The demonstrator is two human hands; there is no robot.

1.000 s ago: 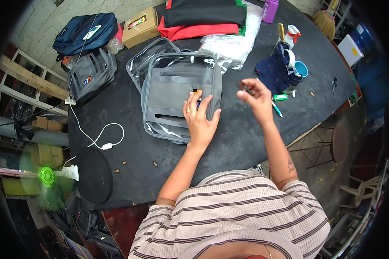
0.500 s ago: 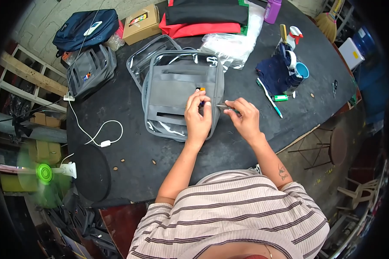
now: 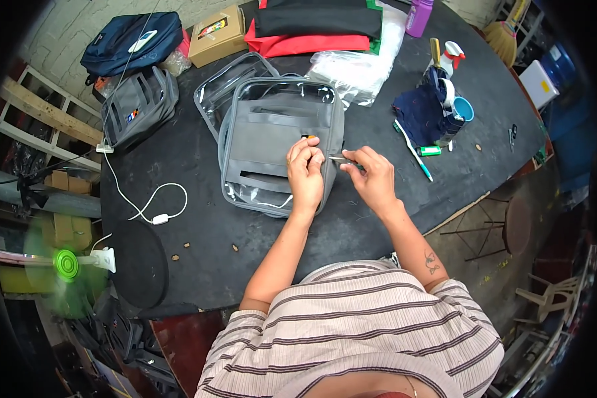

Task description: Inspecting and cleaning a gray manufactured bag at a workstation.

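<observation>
A grey bag (image 3: 272, 142) with clear plastic panels lies on the black table, with a small orange-and-dark patch partly covered by my fingers. Over the bag's right side, my left hand (image 3: 305, 176) is closed, fingertips curled together against the thumb; what they pinch, if anything, is too small to make out. To its right, my right hand (image 3: 373, 178) pinches a small pointed metal tool (image 3: 339, 159), its exact kind mostly hidden by the fingers. The tool's tip points left at the bag's right edge, close to my left fingertips.
Another clear-panelled bag (image 3: 219, 89) lies behind. At left are a grey bag (image 3: 141, 109), a navy backpack (image 3: 129, 46), a white cable (image 3: 179, 192) and a running fan (image 3: 67, 264). A toothbrush (image 3: 414, 152), blue cup (image 3: 464, 108) and spray bottle (image 3: 452, 56) are at right.
My left fingers have curled in tighter and moved slightly right. My right hand has shifted slightly left, bringing the tool's tip closer to the left fingertips.
</observation>
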